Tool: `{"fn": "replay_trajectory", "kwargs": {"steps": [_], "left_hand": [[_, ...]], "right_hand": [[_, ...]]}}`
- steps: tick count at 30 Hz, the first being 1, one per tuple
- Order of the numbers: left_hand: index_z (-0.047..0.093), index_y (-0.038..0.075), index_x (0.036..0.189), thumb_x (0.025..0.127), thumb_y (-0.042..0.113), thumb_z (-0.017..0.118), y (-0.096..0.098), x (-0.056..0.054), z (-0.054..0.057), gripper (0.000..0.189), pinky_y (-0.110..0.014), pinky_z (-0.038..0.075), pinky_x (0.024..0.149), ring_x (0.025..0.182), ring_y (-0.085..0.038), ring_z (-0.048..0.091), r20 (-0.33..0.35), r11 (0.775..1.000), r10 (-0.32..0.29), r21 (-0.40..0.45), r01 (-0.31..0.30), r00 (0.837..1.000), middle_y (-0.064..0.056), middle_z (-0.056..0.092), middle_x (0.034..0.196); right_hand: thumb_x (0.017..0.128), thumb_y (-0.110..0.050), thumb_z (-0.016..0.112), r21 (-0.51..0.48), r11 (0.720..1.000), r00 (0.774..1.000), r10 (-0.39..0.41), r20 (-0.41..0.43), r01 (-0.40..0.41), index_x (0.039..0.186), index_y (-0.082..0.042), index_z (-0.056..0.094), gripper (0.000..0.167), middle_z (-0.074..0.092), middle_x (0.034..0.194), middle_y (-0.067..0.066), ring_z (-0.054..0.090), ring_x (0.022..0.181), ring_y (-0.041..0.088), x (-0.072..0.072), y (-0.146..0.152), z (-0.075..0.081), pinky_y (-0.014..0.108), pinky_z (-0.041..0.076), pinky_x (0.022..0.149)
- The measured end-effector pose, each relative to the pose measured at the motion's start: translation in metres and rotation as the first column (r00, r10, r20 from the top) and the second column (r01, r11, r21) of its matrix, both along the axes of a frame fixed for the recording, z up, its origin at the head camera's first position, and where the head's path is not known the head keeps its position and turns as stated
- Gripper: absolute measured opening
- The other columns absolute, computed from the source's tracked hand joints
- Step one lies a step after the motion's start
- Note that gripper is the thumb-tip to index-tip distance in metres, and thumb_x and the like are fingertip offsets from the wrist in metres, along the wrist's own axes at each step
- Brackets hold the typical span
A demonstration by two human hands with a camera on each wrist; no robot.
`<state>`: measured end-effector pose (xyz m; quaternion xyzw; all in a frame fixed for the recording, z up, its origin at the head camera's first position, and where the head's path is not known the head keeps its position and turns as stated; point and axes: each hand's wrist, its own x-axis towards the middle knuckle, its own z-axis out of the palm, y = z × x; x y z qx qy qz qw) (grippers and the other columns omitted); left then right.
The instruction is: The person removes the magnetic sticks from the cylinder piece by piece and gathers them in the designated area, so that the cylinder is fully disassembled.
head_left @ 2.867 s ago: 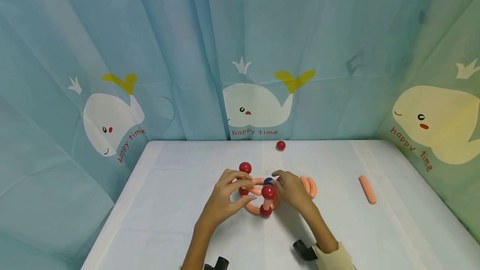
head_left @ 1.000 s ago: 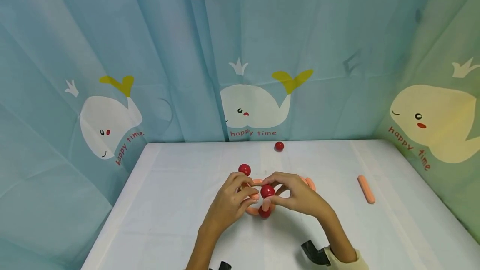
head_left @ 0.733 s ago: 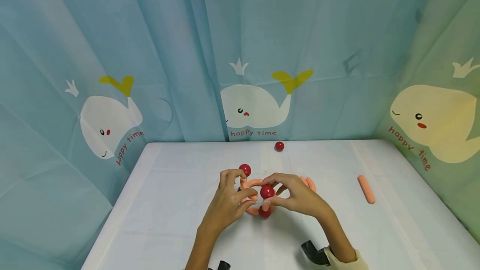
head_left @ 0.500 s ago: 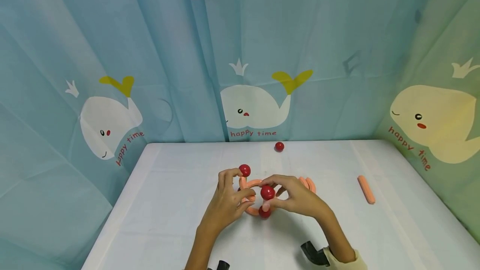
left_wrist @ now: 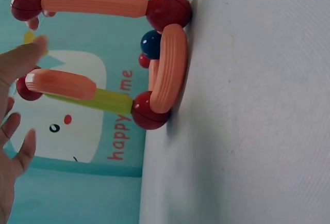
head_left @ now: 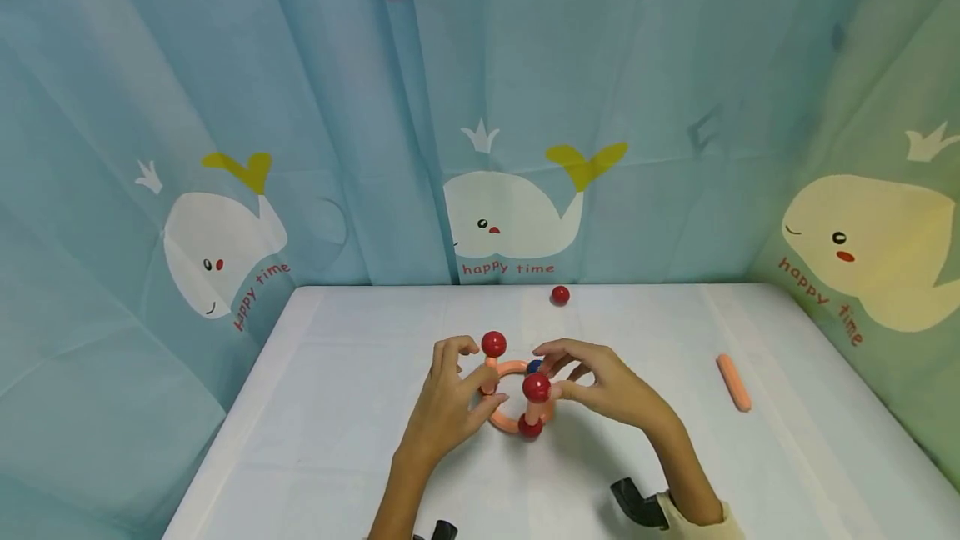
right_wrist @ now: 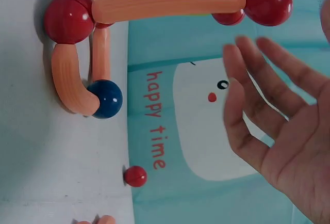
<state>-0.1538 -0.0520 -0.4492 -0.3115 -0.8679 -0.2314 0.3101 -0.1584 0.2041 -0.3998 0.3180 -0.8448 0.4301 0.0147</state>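
A toy frame of rods and balls stands on the table, its base a ring of curved orange rods (right_wrist: 72,79) joined by red balls and a blue ball (right_wrist: 105,98). One orange upright rod (left_wrist: 95,3) carries a red ball (head_left: 536,387). A yellow-green upright rod (left_wrist: 114,101) also has a red ball (head_left: 493,344) on top, and a short orange rod (left_wrist: 62,83) lies along its upper part. My left hand (head_left: 442,402) is beside that upright, fingers loosely bent, holding nothing. My right hand (head_left: 603,382) hovers right of the front red ball, fingers relaxed and apart from it in the right wrist view.
A loose red ball (head_left: 560,296) lies at the table's far edge. To the right is a single orange rod (head_left: 733,382). Orange rod ends (right_wrist: 105,219) show at the bottom of the right wrist view. A whale-print curtain (head_left: 390,107) hangs behind the white table (head_left: 315,407).
My left hand has let go of the orange rod, which now hangs down along the left upright. My right hand has released the front red ball and drawn back slightly right.
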Motion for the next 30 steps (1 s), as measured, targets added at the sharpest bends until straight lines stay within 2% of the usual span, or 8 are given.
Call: {"fn": "replay_trajectory", "kwargs": {"steps": [4, 8, 11, 14, 17, 21, 26, 30], "left_hand": [[0.058, 0.014, 0.093, 0.079, 0.034, 0.082, 0.006, 0.000, -0.002, 0.034, -0.027, 0.052, 0.077, 0.102, -0.016, 0.047, 0.093, 0.984, 0.052, 0.164, -0.067, 0.994, -0.003, 0.047, 0.107], [0.054, 0.011, 0.105, 0.079, 0.033, 0.081, 0.012, -0.001, -0.007, 0.044, -0.026, 0.053, 0.075, 0.095, -0.013, 0.051, 0.227, 0.939, 0.051, 0.320, -0.124, 0.972, -0.001, 0.051, 0.103], [0.054, 0.011, 0.108, 0.081, 0.034, 0.080, 0.014, -0.002, -0.011, 0.044, -0.029, 0.053, 0.075, 0.093, -0.013, 0.053, 0.291, 0.907, 0.028, 0.395, -0.147, 0.956, -0.001, 0.053, 0.101], [0.055, 0.010, 0.108, 0.083, 0.036, 0.078, 0.015, -0.003, -0.015, 0.043, -0.029, 0.054, 0.074, 0.092, -0.012, 0.055, 0.318, 0.878, 0.000, 0.453, -0.152, 0.948, -0.001, 0.056, 0.100], [0.057, 0.008, 0.106, 0.084, 0.035, 0.077, 0.016, -0.005, -0.018, 0.041, -0.029, 0.054, 0.074, 0.091, -0.012, 0.058, 0.328, 0.851, -0.038, 0.506, -0.142, 0.944, -0.003, 0.059, 0.100], [0.059, 0.005, 0.103, 0.083, 0.033, 0.078, 0.017, -0.005, -0.019, 0.039, -0.029, 0.056, 0.075, 0.090, -0.014, 0.061, 0.347, 0.827, -0.079, 0.547, -0.133, 0.934, -0.004, 0.063, 0.099], [0.060, 0.007, 0.099, 0.080, 0.027, 0.082, 0.018, -0.004, -0.020, 0.035, -0.030, 0.058, 0.073, 0.089, -0.015, 0.065, 0.349, 0.805, -0.108, 0.580, -0.125, 0.931, -0.001, 0.065, 0.096], [0.061, 0.008, 0.097, 0.079, 0.023, 0.083, 0.019, -0.005, -0.021, 0.032, -0.032, 0.059, 0.068, 0.086, -0.014, 0.067, 0.319, 0.787, -0.126, 0.609, -0.101, 0.939, -0.001, 0.065, 0.093]], "right_hand": [[0.097, -0.011, 0.059, -0.051, 0.994, 0.994, -0.098, -0.036, 0.096, 0.122, -0.013, 0.063, 0.026, 0.071, 0.105, 0.000, 0.064, 0.093, 0.009, -0.007, 0.002, -0.002, 0.028, 0.053, 0.077], [0.099, -0.011, 0.056, -0.087, 0.989, 0.992, -0.123, -0.017, 0.121, 0.125, -0.011, 0.062, 0.027, 0.070, 0.114, 0.004, 0.067, 0.098, 0.016, -0.019, -0.002, -0.006, 0.027, 0.054, 0.079], [0.099, -0.012, 0.057, -0.119, 0.992, 0.999, -0.042, 0.033, 0.045, 0.129, -0.009, 0.059, 0.031, 0.066, 0.123, 0.008, 0.064, 0.110, 0.025, -0.031, -0.008, -0.010, 0.028, 0.054, 0.085], [0.098, -0.011, 0.057, -0.171, 0.983, 0.990, 0.088, 0.113, -0.068, 0.134, -0.007, 0.055, 0.036, 0.060, 0.133, 0.014, 0.057, 0.121, 0.032, -0.043, -0.016, -0.013, 0.027, 0.052, 0.092], [0.099, -0.008, 0.056, -0.222, 0.959, 0.961, 0.218, 0.169, -0.178, 0.139, -0.005, 0.051, 0.041, 0.054, 0.139, 0.017, 0.053, 0.127, 0.035, -0.054, -0.023, -0.017, 0.027, 0.050, 0.097], [0.098, -0.005, 0.055, -0.276, 0.920, 0.916, 0.341, 0.213, -0.279, 0.143, -0.001, 0.045, 0.046, 0.050, 0.143, 0.020, 0.052, 0.130, 0.031, -0.064, -0.032, -0.024, 0.029, 0.049, 0.101], [0.097, -0.003, 0.055, -0.319, 0.893, 0.886, 0.400, 0.237, -0.318, 0.143, 0.002, 0.044, 0.046, 0.051, 0.143, 0.021, 0.057, 0.125, 0.018, -0.068, -0.041, -0.028, 0.033, 0.051, 0.099], [0.097, -0.002, 0.056, -0.323, 0.901, 0.893, 0.376, 0.245, -0.291, 0.138, 0.001, 0.050, 0.042, 0.056, 0.136, 0.021, 0.062, 0.116, 0.015, -0.069, -0.045, -0.028, 0.030, 0.052, 0.096]]}}
